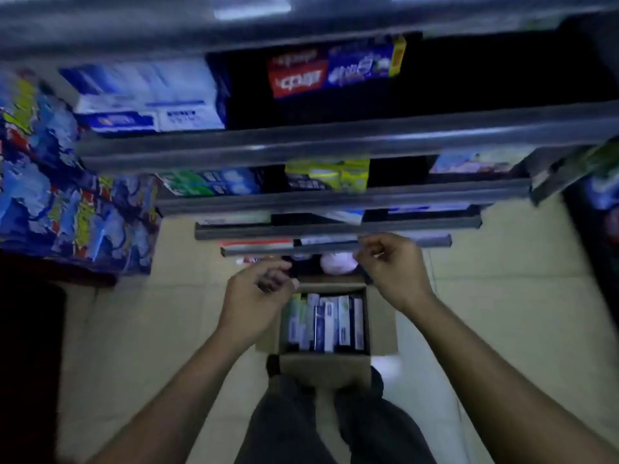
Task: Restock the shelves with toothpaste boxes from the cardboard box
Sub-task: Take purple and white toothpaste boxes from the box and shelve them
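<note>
Hovering over cardboard box (pixel 325 366), left hand (pixel 258 296), right hand (pixel 395 272) loosely curled, grip empty; should pinch one toothpaste box (pixel 326 324) squarely.

Tiled floor (pixel 485 313) bearing cardboard box (pixel 323 368), shelves (pixel 335 137) holding toothpaste boxes (pixel 298 77)

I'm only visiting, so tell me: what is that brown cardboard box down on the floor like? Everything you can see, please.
The cardboard box looks plain brown, with its top flaps folded open. It sits upright on the pale tiled floor, just ahead of the person's legs and below the shelves. Inside, toothpaste boxes in blue, white and green stand on end, packed side by side. The left hand and right hand hover above it; neither seems to touch it.
</note>
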Tool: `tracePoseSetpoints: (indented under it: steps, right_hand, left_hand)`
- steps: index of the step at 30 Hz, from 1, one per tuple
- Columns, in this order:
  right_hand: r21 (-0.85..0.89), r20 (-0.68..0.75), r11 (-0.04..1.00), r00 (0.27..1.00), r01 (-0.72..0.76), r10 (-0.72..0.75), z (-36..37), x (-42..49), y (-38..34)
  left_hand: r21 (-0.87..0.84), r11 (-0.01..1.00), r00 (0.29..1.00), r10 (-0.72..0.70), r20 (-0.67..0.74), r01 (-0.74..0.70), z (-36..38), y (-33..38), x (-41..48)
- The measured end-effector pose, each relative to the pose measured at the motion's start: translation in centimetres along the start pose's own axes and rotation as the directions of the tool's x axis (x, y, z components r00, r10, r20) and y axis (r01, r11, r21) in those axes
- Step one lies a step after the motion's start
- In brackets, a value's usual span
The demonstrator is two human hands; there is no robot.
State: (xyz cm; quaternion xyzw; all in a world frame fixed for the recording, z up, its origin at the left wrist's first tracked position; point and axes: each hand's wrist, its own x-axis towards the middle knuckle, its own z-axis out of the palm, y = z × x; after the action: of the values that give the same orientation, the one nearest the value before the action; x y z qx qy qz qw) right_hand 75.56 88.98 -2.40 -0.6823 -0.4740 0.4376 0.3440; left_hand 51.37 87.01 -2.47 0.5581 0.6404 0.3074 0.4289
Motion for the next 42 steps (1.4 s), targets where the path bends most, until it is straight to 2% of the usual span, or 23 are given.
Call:
tracePoseSetpoints:
  steps: [4,9,11,16,18,22,25,31,33,35,37,39,42]
  right_hand:
    - [0.008,0.027,0.954,0.954,-0.3,0.299,1.3,-0.8,11.7]
    - [0.075,0.087,0.789,0.792,-0.61,0.604,6.4,-1.6,25.5]
    - [0.091,0.092,0.723,0.728,-0.685,0.679,9.1,-1.6,31.1]
    - [0.079,0.102,0.653,0.658,-0.753,0.746,14.9,-1.0,42.2]
    - [0.082,0.084,0.651,0.656,-0.755,0.75,16.6,-0.8,44.8]
    - [0.136,0.084,0.654,0.666,-0.745,0.741,19.1,-0.4,48.1]
    - [0.14,0.099,0.676,0.689,-0.724,0.718,20.2,-0.6,50.3]
    - [0.078,0.127,0.708,0.711,-0.702,0.691,19.8,-1.2,51.5]
    - [0.0,0.134,0.747,0.74,-0.665,0.659,19.3,-1.2,51.2]
    - [-0.104,0.141,0.802,0.789,-0.588,0.598,18.9,-1.0,50.3]
    - [-0.176,0.186,0.867,0.849,-0.467,0.495,18.8,-0.6,49.3]
    - [-0.241,0.283,0.923,0.888,-0.299,0.361,19.0,-0.2,48.0]
    - [-0.326,0.348,0.942,0.917,-0.077,0.195,19.6,0.0,46.0]
  left_hand:
    - [0.042,0.96,0.95,-0.279,0.142,0.276,8.0,-7.9,-1.7]
    - [0.142,0.83,0.812,-0.557,0.175,0.539,16.3,-20.1,-1.6]
    - [0.232,0.791,0.772,-0.608,0.186,0.567,19.3,-25.6,-1.3]
    - [0.468,0.693,0.728,-0.671,0.141,0.548,26.2,-38.4,1.6]
    - [0.565,0.664,0.719,-0.674,0.17,0.489,29.0,-42.8,2.9]
    - [0.567,0.649,0.705,-0.691,0.161,0.507,34.3,-50.4,5.4]
    - [0.628,0.595,0.666,-0.729,0.158,0.502,37.3,-54.5,7.2]
    - [0.659,0.58,0.703,-0.703,0.107,0.48,37.7,-57.1,8.5]
    - [0.536,0.636,0.696,-0.708,0.12,0.555,36.2,-55.5,9.0]
    - [0.308,0.661,0.653,-0.743,0.146,0.684,34.3,-52.6,9.2]
    - [0.125,0.577,0.54,-0.806,0.241,0.807,32.0,-49.2,8.9]
    - [0.07,0.491,0.446,-0.835,0.322,0.868,29.8,-45.8,8.2]
    - [0.076,0.433,0.376,-0.847,0.375,0.898,27.7,-42.1,7.1]
